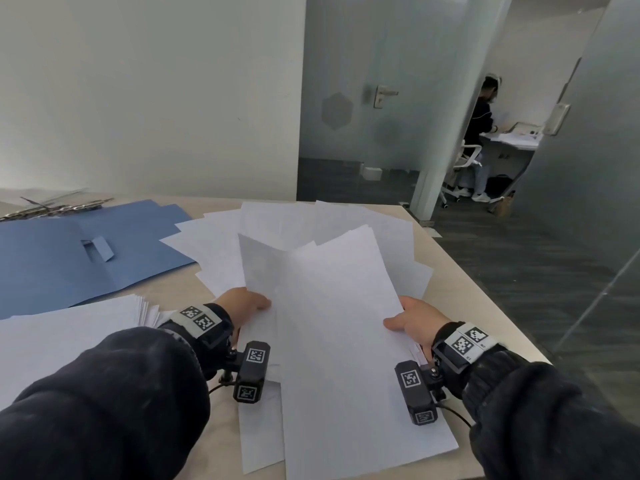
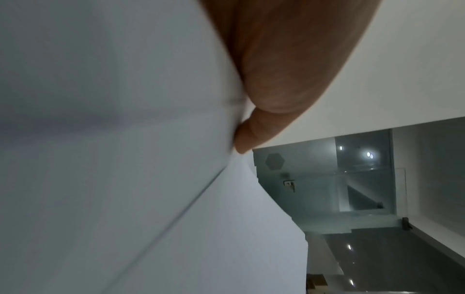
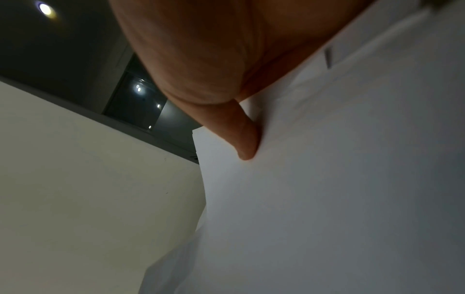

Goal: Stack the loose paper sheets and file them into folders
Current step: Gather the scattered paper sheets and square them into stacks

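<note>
The head camera is looking forward and down over the table [image 1: 460, 278]; both wrist cameras are pointing upward, pressed close against the paper sheets [image 1: 332, 306], sharing the glass door [image 2: 297, 179].

Layout relative to the held sheets [image 1: 332, 306], which sit mid-table [image 1: 460, 271] toward the near edge: left hand [image 1: 242, 304] on their left edge, right hand [image 1: 415, 320] on their right edge. Loose sheets [image 1: 277, 220] fan out behind and under them, spreading toward the far edge. Stacked pile [image 1: 69, 334] lies left of them, near side. Open folder [image 1: 86, 251] lies left and further back, behind the pile. Metal clips [image 1: 59, 206] lie behind the folder at the far-left edge. Door [image 1: 363, 98] stands beyond the table, behind them
</note>
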Demonstrator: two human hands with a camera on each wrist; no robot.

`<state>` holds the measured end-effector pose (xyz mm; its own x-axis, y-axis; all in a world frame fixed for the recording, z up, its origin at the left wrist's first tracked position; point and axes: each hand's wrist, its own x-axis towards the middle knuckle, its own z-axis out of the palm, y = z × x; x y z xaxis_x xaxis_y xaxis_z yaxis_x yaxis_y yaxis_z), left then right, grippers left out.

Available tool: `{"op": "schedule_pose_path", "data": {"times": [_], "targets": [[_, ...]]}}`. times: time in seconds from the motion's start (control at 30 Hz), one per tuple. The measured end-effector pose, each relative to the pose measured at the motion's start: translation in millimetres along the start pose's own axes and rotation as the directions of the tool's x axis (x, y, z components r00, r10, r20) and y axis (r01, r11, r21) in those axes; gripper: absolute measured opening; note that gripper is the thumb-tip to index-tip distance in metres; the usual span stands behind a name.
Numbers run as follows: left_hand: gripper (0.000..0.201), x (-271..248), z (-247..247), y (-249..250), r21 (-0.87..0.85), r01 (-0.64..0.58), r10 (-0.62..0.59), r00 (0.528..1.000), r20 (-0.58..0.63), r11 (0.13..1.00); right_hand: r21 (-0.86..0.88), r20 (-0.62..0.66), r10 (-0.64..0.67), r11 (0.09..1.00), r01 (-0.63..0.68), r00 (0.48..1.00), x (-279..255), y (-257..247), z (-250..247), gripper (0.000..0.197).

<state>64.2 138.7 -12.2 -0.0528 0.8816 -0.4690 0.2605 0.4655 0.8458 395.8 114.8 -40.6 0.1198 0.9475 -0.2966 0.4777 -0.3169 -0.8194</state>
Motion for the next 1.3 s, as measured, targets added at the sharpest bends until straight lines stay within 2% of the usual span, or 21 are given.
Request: {"op": "schedule_pose_path", "data": {"times": [0.07, 0.13, 0.17, 0.23, 0.3, 0.4, 0.47, 0.6, 0.73, 0.83, 0.93, 1.07, 1.2, 1.3], "targets": [[0.044, 4.0, 3.4, -5.8, 0.011, 0.016, -0.015, 1.0, -0.021, 1.0, 0.035, -0.017, -0.004, 0.999, 0.005, 1.0, -0.7, 0.4, 2.7, 0.029], [0.072, 11.9, 2.0, -14.2, -0.043, 0.058, -0.058, 0.998, 0.006, 0.997, 0.059, -0.02, -0.008, 0.998, 0.009, 1.0, -1.0, 1.7, 3.9, 0.03], [0.085, 37.9, 0.6, -28.8, -0.08, 0.084, -0.083, 0.996, 0.017, 0.993, 0.075, -0.013, -0.008, 0.997, 0.009, 1.0, -2.1, 1.5, 4.4, 0.033], [0.099, 47.1, 2.2, -35.9, -0.117, 0.129, -0.121, 0.99, 0.069, 0.985, 0.128, -0.006, -0.008, 0.992, 0.009, 1.0, -4.4, -0.3, 6.1, 0.035], [0.092, 36.5, 4.7, -35.4, -0.119, 0.142, -0.13, 0.987, 0.099, 0.983, 0.198, -0.014, -0.007, 0.98, 0.01, 1.0, -8.2, -4.4, 9.3, 0.03], [0.069, 12.9, 4.2, -30.6, -0.081, 0.14, -0.13, 0.985, 0.114, 0.987, 0.256, -0.004, -0.005, 0.967, 0.006, 1.0, -12.2, -8.9, 11.7, 0.015], [0.056, 5.8, -0.1, -28.0, -0.097, 0.097, -0.092, 0.994, 0.058, 0.991, 0.179, -0.031, -0.003, 0.984, 0.009, 1.0, -15.0, -12.7, 9.7, 0.009], [0.035, -1.7, -6.1, -23.0, -0.098, 0.023, -0.025, 1.0, -0.012, 0.995, -0.085, -0.083, 0.002, 0.996, -0.009, 0.997, -15.2, -11.8, 5.5, 0.022], [0.041, -3.3, -6.4, -26.0, -0.124, -0.052, 0.047, 0.998, -0.041, 0.991, -0.104, -0.13, -0.013, 0.995, -0.001, 0.991, -17.9, -10.2, 4.2, 0.021], [0.028, -8.2, -3.6, -28.6, -0.253, -0.063, 0.061, 0.998, -0.018, 0.965, -0.034, -0.22, -0.033, 0.999, 0.026, 0.975, -20.1, -10.1, 1.4, 0.015], [0.022, -11.7, -2.1, -30.4, -0.345, -0.077, 0.082, 0.997, 0.0, 0.936, 0.125, -0.234, -0.027, 0.99, 0.058, 0.972, -24.8, -9.5, 1.3, 0.015], [0.022, -15.4, -4.1, -30.7, -0.397, -0.094, 0.104, 0.995, 0.004, 0.913, 0.345, -0.185, -0.003, 0.936, 0.068, 0.983, -35.6, -12.0, 3.1, 0.017], [0.033, -16.3, -5.7, -31.6, -0.385, -0.111, 0.123, 0.992, 0.005, 0.916, 0.36, -0.21, -0.016, 0.928, 0.092, 0.978, -39.1, -12.0, 3.2, 0.022], [0.033, -18.0, -4.8, -30.2, -0.36, -0.1, 0.111, 0.994, 0.01, 0.928, 0.324, -0.19, -0.004, 0.944, 0.067, 0.982, -40.8, -11.5, 3.5, 0.023]]}}
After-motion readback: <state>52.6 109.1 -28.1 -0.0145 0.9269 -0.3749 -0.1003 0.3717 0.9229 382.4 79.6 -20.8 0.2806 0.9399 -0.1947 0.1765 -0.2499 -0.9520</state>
